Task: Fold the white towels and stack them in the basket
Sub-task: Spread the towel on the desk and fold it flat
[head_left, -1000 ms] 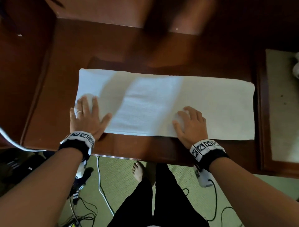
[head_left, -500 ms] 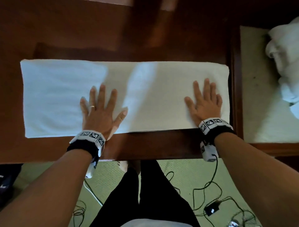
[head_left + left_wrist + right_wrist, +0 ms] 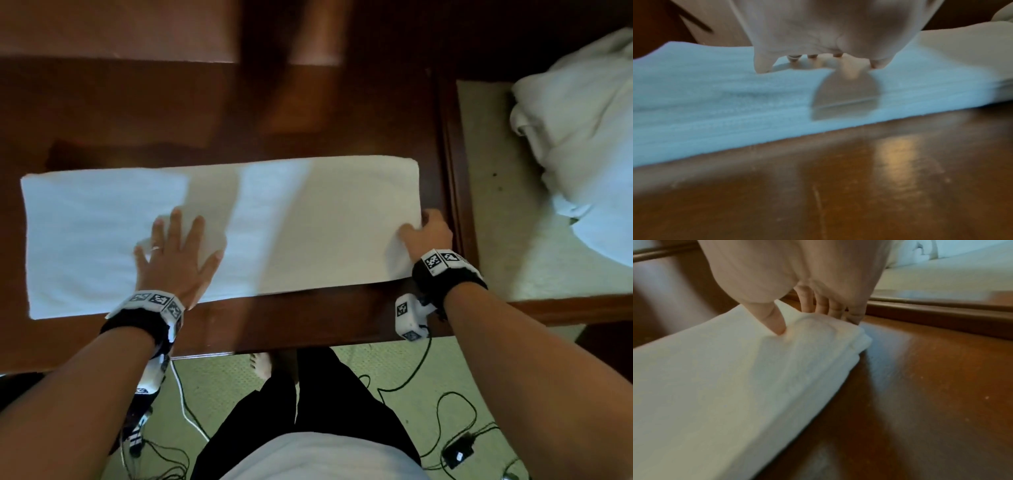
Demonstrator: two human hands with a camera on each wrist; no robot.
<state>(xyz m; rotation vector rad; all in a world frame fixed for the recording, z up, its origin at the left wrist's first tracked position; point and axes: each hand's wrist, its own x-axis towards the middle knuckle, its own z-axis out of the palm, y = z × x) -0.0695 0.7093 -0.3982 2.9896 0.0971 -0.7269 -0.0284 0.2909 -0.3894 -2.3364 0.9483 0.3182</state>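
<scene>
White towel [image 3: 308, 219] is lying lengthwise across the worktop [image 3: 308, 318] while your left hand [image 3: 174, 260] is pressing flat mid-strip and your right hand [image 3: 426, 236] is pinching its right end, nearer for folding leftward.

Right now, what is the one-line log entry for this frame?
left hand: flat on white towel | right hand: pinches towel's right end | wooden table: towel long-folded | basket: not visible
</scene>
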